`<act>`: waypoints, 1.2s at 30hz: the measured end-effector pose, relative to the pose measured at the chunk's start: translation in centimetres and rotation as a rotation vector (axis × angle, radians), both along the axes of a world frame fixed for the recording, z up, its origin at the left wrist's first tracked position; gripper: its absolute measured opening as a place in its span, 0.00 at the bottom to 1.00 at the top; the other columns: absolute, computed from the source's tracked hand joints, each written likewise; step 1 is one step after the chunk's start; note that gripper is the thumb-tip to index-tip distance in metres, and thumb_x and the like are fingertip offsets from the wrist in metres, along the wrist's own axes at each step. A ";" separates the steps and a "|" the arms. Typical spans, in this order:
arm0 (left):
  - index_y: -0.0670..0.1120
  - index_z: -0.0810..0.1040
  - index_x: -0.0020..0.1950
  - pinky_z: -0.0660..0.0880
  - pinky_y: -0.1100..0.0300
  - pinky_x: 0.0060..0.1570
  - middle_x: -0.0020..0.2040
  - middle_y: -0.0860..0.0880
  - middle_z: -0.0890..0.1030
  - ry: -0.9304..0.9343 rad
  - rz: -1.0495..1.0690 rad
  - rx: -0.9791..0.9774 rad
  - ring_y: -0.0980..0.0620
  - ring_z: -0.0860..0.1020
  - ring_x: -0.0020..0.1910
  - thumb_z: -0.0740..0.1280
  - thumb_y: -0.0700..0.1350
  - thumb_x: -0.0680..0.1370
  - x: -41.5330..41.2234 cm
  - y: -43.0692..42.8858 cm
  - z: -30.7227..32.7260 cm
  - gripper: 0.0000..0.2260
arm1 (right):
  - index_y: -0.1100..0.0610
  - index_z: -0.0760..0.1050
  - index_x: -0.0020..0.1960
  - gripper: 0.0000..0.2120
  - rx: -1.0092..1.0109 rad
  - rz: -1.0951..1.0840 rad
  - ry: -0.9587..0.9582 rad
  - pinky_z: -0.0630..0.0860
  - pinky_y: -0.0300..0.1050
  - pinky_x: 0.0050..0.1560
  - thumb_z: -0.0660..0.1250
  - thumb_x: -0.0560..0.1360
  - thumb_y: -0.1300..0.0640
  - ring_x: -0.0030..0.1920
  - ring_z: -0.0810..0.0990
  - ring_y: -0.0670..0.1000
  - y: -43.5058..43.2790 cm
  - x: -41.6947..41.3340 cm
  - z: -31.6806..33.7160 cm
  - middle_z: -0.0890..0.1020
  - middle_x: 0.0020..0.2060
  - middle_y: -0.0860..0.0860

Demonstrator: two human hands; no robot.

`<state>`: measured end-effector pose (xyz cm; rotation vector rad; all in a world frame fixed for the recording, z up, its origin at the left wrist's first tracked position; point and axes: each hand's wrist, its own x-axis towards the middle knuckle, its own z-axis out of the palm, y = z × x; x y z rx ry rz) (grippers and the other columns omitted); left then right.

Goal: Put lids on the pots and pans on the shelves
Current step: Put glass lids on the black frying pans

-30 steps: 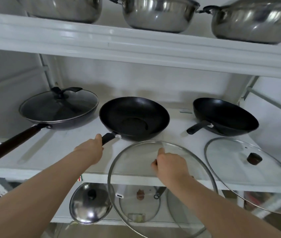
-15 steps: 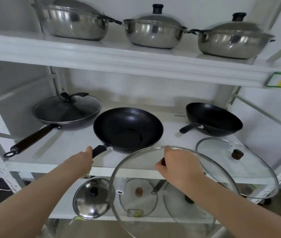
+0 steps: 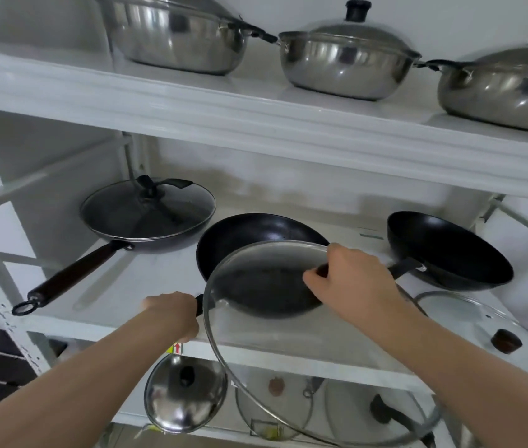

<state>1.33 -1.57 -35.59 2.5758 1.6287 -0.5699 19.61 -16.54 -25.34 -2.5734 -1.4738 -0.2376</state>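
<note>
Two white shelves (image 3: 133, 279) (steel pots (image 3: 343, 69) above); left hand (image 3: 172, 315) grips wok handle (image 3: 199, 304), right hand (image 3: 353, 282) holds lid (image 3: 272, 253).

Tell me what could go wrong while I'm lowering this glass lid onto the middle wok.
The glass lid is tilted, held only at its knob by the right hand; it may land askew on the middle wok or slip. Its near edge hangs below the shelf front and might catch it. The right forearm lies close to the other glass lid at the shelf's front and could nudge it off.
</note>
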 end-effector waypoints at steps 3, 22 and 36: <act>0.52 0.72 0.61 0.68 0.61 0.44 0.40 0.54 0.72 0.059 -0.032 -0.005 0.53 0.74 0.37 0.58 0.41 0.77 0.5 1.9 0.3 0.14 | 0.58 0.70 0.41 0.12 0.024 0.006 0.025 0.68 0.44 0.30 0.61 0.74 0.49 0.33 0.72 0.53 3.6 1.2 -0.7 0.75 0.32 0.51; 0.47 0.61 0.73 0.68 0.58 0.42 0.38 0.52 0.70 0.143 -0.152 0.013 0.47 0.73 0.41 0.57 0.40 0.77 0.0 9.9 0.8 0.24 | 0.58 0.68 0.49 0.11 0.067 0.093 -0.057 0.59 0.42 0.25 0.59 0.78 0.49 0.32 0.70 0.52 21.7 5.6 -6.7 0.68 0.29 0.48; 0.45 0.72 0.65 0.65 0.64 0.29 0.34 0.50 0.69 0.280 -0.064 -0.221 0.54 0.69 0.27 0.59 0.38 0.79 1.6 10.6 3.3 0.15 | 0.56 0.70 0.55 0.14 -0.013 0.151 -0.133 0.57 0.39 0.24 0.58 0.78 0.46 0.30 0.68 0.48 19.2 7.8 -8.0 0.67 0.28 0.46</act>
